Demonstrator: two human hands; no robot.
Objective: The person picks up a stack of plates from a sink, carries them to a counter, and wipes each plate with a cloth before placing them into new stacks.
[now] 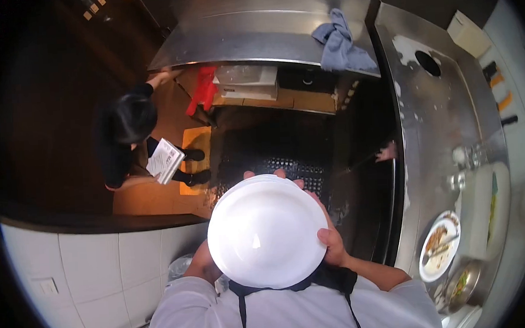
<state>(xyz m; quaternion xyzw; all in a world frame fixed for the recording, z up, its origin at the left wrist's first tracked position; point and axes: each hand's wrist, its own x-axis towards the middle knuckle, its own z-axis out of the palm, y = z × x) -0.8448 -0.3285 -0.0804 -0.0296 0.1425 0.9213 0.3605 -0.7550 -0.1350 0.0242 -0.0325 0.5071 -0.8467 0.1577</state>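
Note:
A stack of round white plates (266, 232) is held level in front of my chest, and several rims show at its far edge. My right hand (334, 244) grips the right side, its thumb over the rim and its fingers underneath. My left hand (203, 261) supports the left side from below, mostly hidden by the plates. A few fingertips curl up at the far rim. The top plate has nothing on it.
Another person (131, 120) at the left holds printed papers (166, 160) and touches a steel counter (238, 43) with a grey-blue cloth (342, 44). On the right counter (432, 119) are a plate with food remains (439, 247) and a metal bowl (463, 284). Black perforated matting (292, 168) lies ahead.

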